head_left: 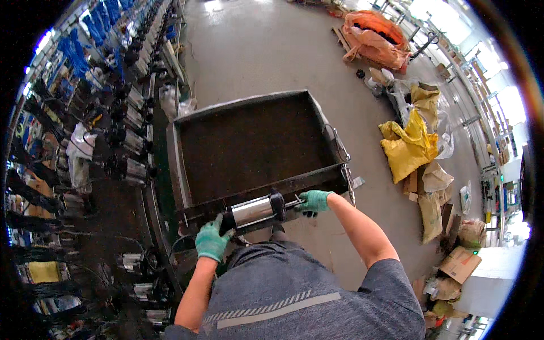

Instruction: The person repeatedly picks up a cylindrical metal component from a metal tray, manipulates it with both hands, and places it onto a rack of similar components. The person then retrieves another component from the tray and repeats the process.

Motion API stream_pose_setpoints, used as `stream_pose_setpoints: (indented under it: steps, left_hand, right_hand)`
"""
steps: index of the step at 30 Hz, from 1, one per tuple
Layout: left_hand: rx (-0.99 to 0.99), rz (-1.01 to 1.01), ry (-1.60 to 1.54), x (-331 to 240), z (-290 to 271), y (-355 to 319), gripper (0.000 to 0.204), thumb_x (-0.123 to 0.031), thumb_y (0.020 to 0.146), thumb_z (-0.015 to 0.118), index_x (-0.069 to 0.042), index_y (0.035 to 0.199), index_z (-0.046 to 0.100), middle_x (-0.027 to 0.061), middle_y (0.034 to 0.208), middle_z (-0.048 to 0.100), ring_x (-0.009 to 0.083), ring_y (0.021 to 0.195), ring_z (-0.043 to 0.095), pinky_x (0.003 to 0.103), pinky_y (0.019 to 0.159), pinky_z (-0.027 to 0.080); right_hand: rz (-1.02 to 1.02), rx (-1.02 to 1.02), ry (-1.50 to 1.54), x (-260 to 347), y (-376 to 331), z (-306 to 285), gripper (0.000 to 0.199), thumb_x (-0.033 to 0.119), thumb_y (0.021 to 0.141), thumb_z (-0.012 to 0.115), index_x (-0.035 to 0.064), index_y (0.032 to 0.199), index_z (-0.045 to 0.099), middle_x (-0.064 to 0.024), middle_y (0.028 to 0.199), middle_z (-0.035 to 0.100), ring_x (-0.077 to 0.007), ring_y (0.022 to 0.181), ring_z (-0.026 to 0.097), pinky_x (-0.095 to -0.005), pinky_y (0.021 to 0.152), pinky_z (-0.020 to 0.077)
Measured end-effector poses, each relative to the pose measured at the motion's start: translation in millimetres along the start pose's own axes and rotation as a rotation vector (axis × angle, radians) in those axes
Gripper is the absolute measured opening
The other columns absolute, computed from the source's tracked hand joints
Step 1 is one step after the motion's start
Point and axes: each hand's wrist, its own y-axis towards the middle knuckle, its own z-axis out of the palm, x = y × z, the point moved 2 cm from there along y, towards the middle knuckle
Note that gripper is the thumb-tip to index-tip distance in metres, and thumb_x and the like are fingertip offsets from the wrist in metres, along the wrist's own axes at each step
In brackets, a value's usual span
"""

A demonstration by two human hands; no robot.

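Observation:
A cylindrical motor (253, 211) with a shiny silver body and black ends lies level at the near edge of a dark metal tank (249, 102). Its thin metal shaft (293, 202) sticks out to the right. My left hand (212, 240), in a green glove, is closed round the black left end. At the other end, my right hand (313, 202), gloved the same way, has its fingers closed on the shaft tip. The fingertips of that hand are partly hidden.
Several similar motors (136, 170) stand in a row on the left rack, with black cables and blue cable bundles (73, 54). A chain (349, 184) hangs at the tank's right corner. Yellow sacks (409, 148), cardboard boxes (460, 264) and an orange bag (377, 42) lie on the right.

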Motion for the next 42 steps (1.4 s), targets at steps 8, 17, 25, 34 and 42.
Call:
stream_pose_setpoints:
  steps: [8,17,25,34,42]
  left_hand:
    - [0.005,0.035,0.164,-6,-1,5,0.077,-0.060,0.085,0.072,-0.014,0.145,0.059,0.0149,0.120,0.071,0.0345,0.110,0.066,0.048,0.092,0.053]
    - [0.000,0.010,0.105,-1,5,5,0.079,-0.061,0.084,0.073,-0.015,0.146,0.058,0.0223,0.124,0.068,0.0398,0.113,0.066,0.050,0.095,0.053]
    - [0.043,-0.009,0.086,0,5,8,0.081,-0.062,0.085,0.071,-0.015,0.149,0.055,0.0201,0.128,0.067,0.0382,0.117,0.064,0.049,0.097,0.052]
    - [0.005,-0.006,0.060,-1,7,1,0.078,-0.059,0.087,0.070,-0.014,0.148,0.056,0.0195,0.125,0.066,0.0377,0.116,0.064,0.049,0.097,0.052]
    - [0.012,-0.006,0.040,-4,5,2,0.079,-0.058,0.087,0.070,-0.013,0.150,0.053,0.0213,0.127,0.065,0.0399,0.116,0.064,0.050,0.097,0.052]
  right_hand:
    - [-0.129,0.134,0.005,-13,20,-16,0.033,0.036,0.101,0.068,0.0045,0.112,0.067,-0.0076,0.090,0.073,-0.0187,0.076,0.073,-0.0369,0.069,0.0596]
    - [-0.240,-0.506,-0.925,-7,15,12,0.016,0.019,0.086,0.066,0.0138,0.099,0.074,-0.0142,0.094,0.076,-0.0380,0.093,0.074,-0.0522,0.079,0.0583]
    - [-0.056,0.015,0.246,-44,35,-2,0.045,0.051,0.105,0.058,0.0087,0.102,0.072,0.0006,0.078,0.063,-0.0118,0.065,0.057,-0.0317,0.056,0.0454]
    - [-0.375,0.186,1.001,-50,31,19,0.026,0.019,0.102,0.062,0.0125,0.127,0.064,-0.0063,0.110,0.071,-0.0219,0.092,0.068,-0.0368,0.072,0.0548]
    - [-0.249,0.296,0.769,-25,23,-3,0.056,0.023,0.099,0.068,0.0134,0.151,0.050,-0.0094,0.133,0.067,-0.0226,0.116,0.068,-0.0406,0.092,0.0588]
